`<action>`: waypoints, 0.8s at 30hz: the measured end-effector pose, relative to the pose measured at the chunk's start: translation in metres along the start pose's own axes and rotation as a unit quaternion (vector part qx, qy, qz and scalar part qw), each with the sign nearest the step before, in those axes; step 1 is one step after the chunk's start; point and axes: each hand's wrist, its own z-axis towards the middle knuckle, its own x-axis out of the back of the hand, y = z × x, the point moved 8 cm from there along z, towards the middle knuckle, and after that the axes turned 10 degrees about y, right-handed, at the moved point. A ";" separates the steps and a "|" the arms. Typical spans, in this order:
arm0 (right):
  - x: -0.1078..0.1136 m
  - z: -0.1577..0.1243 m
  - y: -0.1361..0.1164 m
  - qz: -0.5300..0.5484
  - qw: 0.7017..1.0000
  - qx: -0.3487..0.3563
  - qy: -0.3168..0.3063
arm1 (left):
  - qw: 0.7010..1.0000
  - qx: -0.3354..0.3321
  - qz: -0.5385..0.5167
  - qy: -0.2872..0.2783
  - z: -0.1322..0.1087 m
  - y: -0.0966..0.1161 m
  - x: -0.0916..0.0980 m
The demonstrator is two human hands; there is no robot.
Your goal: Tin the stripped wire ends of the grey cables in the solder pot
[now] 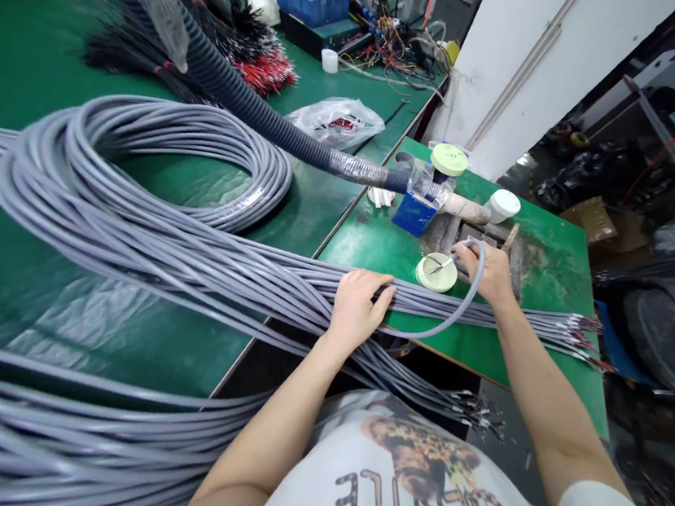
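My right hand pinches one grey cable close to its stripped end. The thin wires at that end point left, over a pale round tub; whether they touch what is in it I cannot tell. From the pinch the cable loops down and back to my left hand. That hand curls over a bundle of grey cables, thumb and forefinger close together; its other fingers are partly hidden. The bundle passes under both arms to bared ends at the right.
A ribbed hose slants down to a blue box beside the tub. White jars, one a white cup, stand behind. Coiled cables cover the left table. More cables lie in the left foreground, and a second bundle hangs near my body.
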 end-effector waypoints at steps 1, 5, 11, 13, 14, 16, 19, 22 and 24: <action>-0.001 0.000 0.001 -0.002 1.000 -0.001 -0.001 | 1.000 0.000 0.000 0.000 0.000 0.000 0.000; 0.003 0.000 -0.003 -0.003 1.000 0.000 0.002 | 1.000 0.003 -0.002 -0.003 0.002 -0.001 0.001; 0.043 0.004 -0.008 -0.030 0.997 0.009 0.065 | 0.999 0.015 -0.004 -0.038 0.005 -0.003 0.001; 0.055 0.010 -0.005 -0.060 0.995 0.026 0.079 | 0.999 0.021 -0.006 -0.046 0.006 -0.004 0.001; 0.060 0.013 -0.002 -0.078 0.993 0.035 0.083 | 0.998 0.025 -0.007 -0.049 0.006 -0.004 0.002; 0.067 0.020 0.007 -0.116 0.988 0.046 0.089 | 0.998 0.032 -0.009 -0.053 0.007 -0.006 0.002; 0.071 0.030 0.025 -0.171 0.980 0.042 0.092 | 0.998 0.038 -0.009 -0.058 0.006 -0.008 0.002; 0.070 0.037 0.043 -0.219 0.972 0.026 0.084 | 0.997 0.045 -0.007 -0.058 0.005 -0.010 0.002; 0.068 0.040 0.053 -0.246 0.966 0.015 0.073 | 0.997 0.050 -0.005 -0.059 0.004 -0.012 0.001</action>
